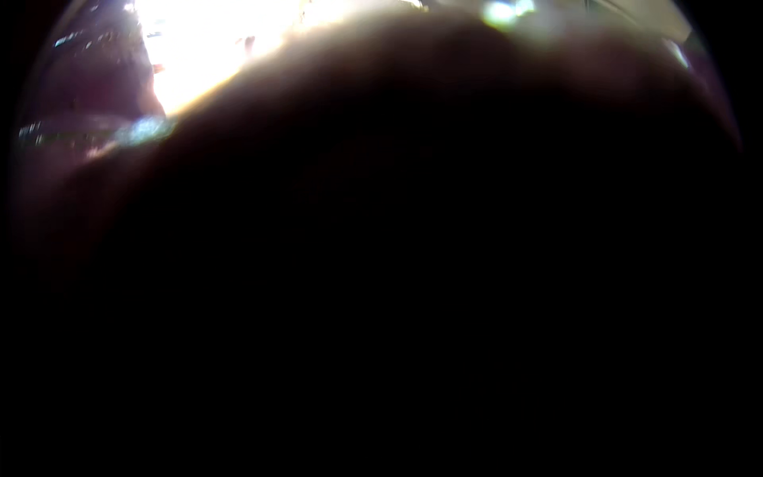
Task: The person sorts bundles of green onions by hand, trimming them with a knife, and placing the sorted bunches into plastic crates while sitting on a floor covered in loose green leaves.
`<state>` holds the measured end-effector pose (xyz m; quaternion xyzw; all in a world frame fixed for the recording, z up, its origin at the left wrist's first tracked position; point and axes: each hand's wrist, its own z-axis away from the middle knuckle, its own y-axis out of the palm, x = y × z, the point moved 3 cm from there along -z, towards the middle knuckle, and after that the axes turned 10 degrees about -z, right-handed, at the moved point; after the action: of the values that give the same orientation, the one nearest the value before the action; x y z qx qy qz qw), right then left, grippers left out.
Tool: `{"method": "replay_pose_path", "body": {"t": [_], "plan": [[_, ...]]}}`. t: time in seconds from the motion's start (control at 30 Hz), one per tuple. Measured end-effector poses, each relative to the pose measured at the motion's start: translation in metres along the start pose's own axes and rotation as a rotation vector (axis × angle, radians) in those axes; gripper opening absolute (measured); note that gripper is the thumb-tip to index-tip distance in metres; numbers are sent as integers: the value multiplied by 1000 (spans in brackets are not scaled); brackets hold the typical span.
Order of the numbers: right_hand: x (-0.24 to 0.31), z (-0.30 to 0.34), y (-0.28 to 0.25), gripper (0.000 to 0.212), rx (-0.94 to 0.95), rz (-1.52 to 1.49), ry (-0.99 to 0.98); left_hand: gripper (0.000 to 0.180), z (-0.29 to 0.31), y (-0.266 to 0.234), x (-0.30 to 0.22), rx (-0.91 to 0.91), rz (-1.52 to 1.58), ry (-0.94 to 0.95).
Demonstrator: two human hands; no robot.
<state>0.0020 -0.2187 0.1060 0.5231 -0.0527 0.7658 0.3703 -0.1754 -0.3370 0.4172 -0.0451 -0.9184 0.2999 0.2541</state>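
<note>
A large dark, blurred shape [381, 87] lies right in front of the lens and blacks out most of the head view. Its upper edge looks soft and brownish, and I cannot make out what it is. Neither my left hand nor my right hand can be recognised. Anything they hold or touch is hidden.
Past the dark shape, a very bright, washed-out area [207, 48] shows at the upper left. Beside it is a dark purplish surface [103, 71] with small glints. A pale surface [656, 16] appears at the upper right.
</note>
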Motion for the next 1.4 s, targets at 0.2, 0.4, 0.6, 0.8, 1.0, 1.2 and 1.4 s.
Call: {"method": "replay_pose_path", "body": {"t": [0.2, 0.4, 0.6, 0.8, 1.0, 1.2, 1.4], "plan": [[-31, -40, -24, 39, 11, -73, 13, 88, -17, -50, -25, -177, -115, 68], [-71, -25, -92, 35, -24, -140, -112, 88, -34, -88, -47, -415, -199, 7], [-80, -37, -74, 37, 30, -262, -91, 89, 15, -81, -23, -594, -195, -168], [-62, -24, -61, 33, 349, -843, 39, 59, 288, 99, -91, -99, 765, -1692], [-70, -27, -97, 36, 273, -861, -157, 68, 359, 187, -242, -33, 1826, -2159], [-79, -14, -85, 27, 292, -934, -190, 52, 318, 181, -233, -182, 1846, -1844], [-86, -9, -101, 27, 372, -926, -250, 38, 305, 154, -194, -355, 1440, -1992]]}}
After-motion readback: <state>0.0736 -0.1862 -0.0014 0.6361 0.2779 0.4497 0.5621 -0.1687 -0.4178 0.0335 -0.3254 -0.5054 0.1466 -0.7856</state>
